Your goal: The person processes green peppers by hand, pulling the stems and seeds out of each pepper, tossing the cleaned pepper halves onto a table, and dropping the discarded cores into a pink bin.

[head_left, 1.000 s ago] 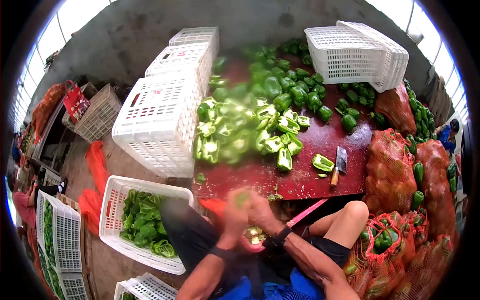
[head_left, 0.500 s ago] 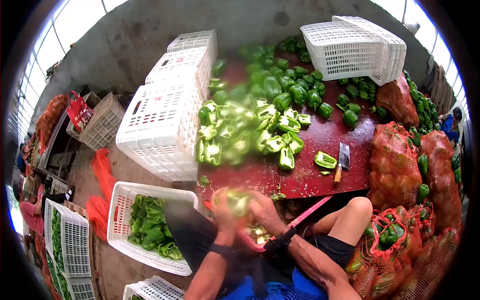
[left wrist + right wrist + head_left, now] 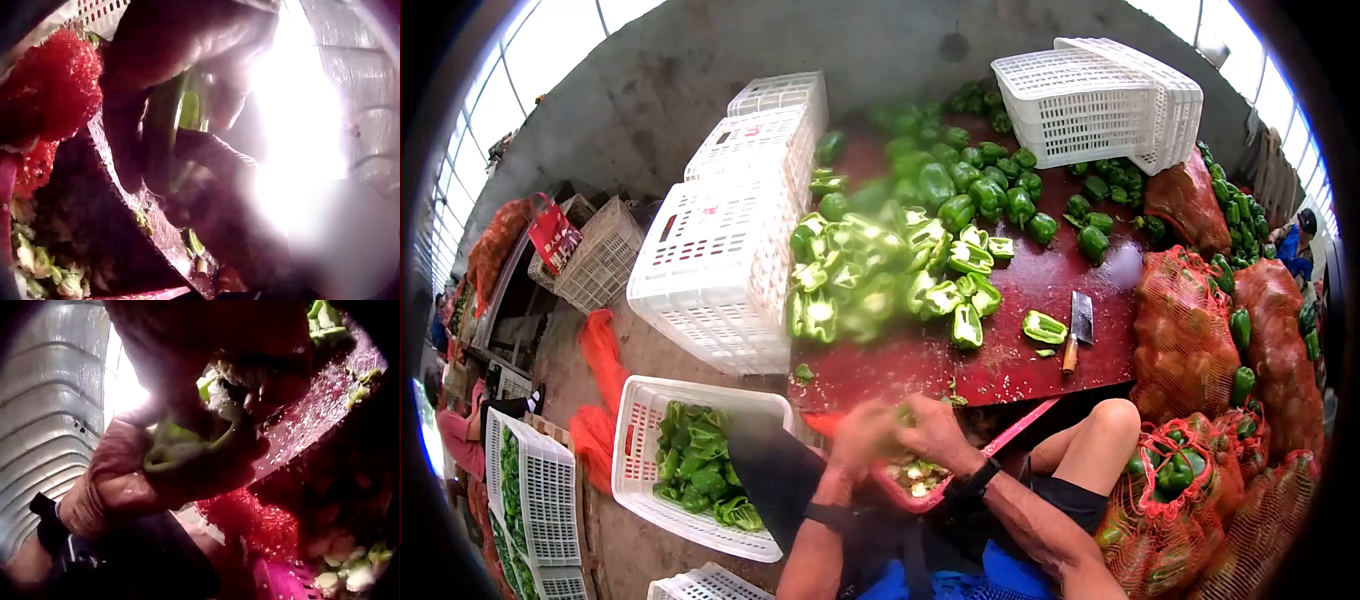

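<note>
Over a pink basin [image 3: 1006, 433] the left hand [image 3: 860, 438] and right hand [image 3: 937, 437] meet around a green pepper piece [image 3: 907, 413]. In the left wrist view, curled fingers of the left hand [image 3: 187, 40] grip the pepper piece [image 3: 164, 119]. The right wrist view has the left hand [image 3: 112, 472] round its hollow green rim [image 3: 165, 465], while the right hand [image 3: 206, 337] bends over it, with pale seedy core [image 3: 219, 394] at its fingers. Much of the pepper is hidden by the fingers. Pale core scraps [image 3: 917, 478] lie in the basin.
A knife [image 3: 1079, 330] and a pepper half [image 3: 1044, 327] lie on the red table [image 3: 1020, 375], beyond them cut and whole peppers [image 3: 988, 198]. White crates [image 3: 700, 250] stand left, a crate of pepper pieces [image 3: 775, 425] lower left, net sacks [image 3: 1185, 335] right.
The hands have drawn together around the pepper, hiding the pale cut side that showed between them half a second ago. The view has shifted slightly.
</note>
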Motion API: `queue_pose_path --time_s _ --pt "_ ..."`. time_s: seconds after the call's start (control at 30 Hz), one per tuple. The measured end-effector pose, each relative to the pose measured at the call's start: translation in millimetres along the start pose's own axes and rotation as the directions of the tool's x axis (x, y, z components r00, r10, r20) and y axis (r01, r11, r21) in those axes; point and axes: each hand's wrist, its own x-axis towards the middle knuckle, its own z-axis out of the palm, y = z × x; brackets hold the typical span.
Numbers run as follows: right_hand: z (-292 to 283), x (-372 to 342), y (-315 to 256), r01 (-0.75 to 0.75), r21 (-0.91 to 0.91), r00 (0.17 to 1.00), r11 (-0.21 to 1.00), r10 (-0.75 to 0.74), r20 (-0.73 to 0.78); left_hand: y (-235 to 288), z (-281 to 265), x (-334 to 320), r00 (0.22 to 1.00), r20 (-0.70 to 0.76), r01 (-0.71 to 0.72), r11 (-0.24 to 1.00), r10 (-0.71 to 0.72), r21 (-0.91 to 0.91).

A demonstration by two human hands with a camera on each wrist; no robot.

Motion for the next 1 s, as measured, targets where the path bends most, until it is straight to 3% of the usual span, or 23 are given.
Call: queue_pose_path --time_s 0.07,0.1,0.2,0.23,0.27,0.33,0.37,0.53,0.57,0.67,0.7,0.73,0.83,0.87,0.9,0.93,1.0 --pt "-3.3 3.6 3.1 0.084 -0.058 0.996 0.995 -0.081 0.044 6.1 10.7 -5.7 0.988 -0.034 0.15 0.987 -0.148 0.059" --pt "-12.1 4.7 -5.6 0.085 -0.061 0.996 0.995 -0.082 0.041 2.5 11.7 -2.0 0.991 -0.068 0.121 0.991 -0.117 0.055" --pt "-27.0 7.9 -17.8 0.013 -0.201 0.995 0.979 0.008 0.103 -51.5 -19.3 35.3 0.978 -0.034 -0.186 0.936 0.205 0.3" --pt "-26.5 8.8 -13.0 -0.046 -0.223 0.992 0.974 0.071 0.105 -39.0 -5.8 27.4 0.959 -0.068 -0.224 0.883 0.275 0.412" --pt "-21.6 8.3 -0.5 0.008 -0.258 0.998 0.966 0.01 0.069 -26.0 6.1 17.4 0.968 -0.099 -0.157 0.863 0.232 0.481" --pt "-19.5 7.6 2.4 0.054 -0.345 0.996 0.937 -0.024 0.091 -37.9 2.1 23.4 0.944 -0.072 -0.233 0.804 0.323 0.548" --pt "-18.5 6.2 2.9 0.104 -0.331 0.993 0.938 -0.079 0.089 -43.2 -2.0 25.7 0.965 -0.11 -0.157 0.858 0.24 0.49" --pt "-21.0 3.9 4.3 0.404 -0.309 0.912 0.861 -0.403 0.07 -44.5 4.4 19.0 0.958 -0.134 -0.141 0.824 0.253 0.549" --pt "-21.7 4.3 3.5 0.406 -0.369 0.914 0.836 -0.378 0.147 -45.7 6.0 18.3 0.957 -0.138 -0.141 0.829 0.254 0.541" --pt "-21.6 8.4 5.0 0.678 -0.247 0.734 0.692 -0.654 0.183 -41.1 -1.7 23.1 0.946 -0.082 -0.169 0.692 0.314 0.702" --pt "-29.9 9.2 -11.4 0.691 -0.234 0.723 0.684 -0.663 0.195 -37.6 -1.4 22.5 0.962 -0.103 -0.136 0.775 0.251 0.617" --pt "-28.5 12.8 -9.5 0.694 -0.178 0.72 0.697 -0.678 0.15 -45.6 -14.4 33.3 0.961 -0.062 -0.169 0.745 0.271 0.645" --pt "-33.9 15.2 -12.1 0.509 -0.273 0.838 0.816 -0.542 -0.059 -55.6 -24.7 37.6 0.939 -0.15 -0.222 0.879 0.309 0.422" --pt "-34.9 20.5 -2.9 0.482 -0.228 0.832 0.846 -0.523 -0.183 -55.2 -23.4 38.5 0.929 -0.175 -0.245 0.895 0.327 0.374" --pt "-35.6 20.2 -2.7 0.325 0.02 0.909 0.945 -0.307 -0.281 -53.8 -22.5 39.7 0.918 -0.196 -0.269 0.906 0.344 0.326" --pt "-37.3 18.6 -2.2 0.154 0.276 0.946 0.949 -0.061 -0.318 -52.3 -21.6 40.2 0.907 -0.184 -0.294 0.882 0.379 0.369" --pt "-42.8 12.4 9.7 0.075 0.313 0.963 0.947 0.012 -0.268 -50.1 -16.3 38.5 0.885 -0.147 -0.339 0.827 0.442 0.448"
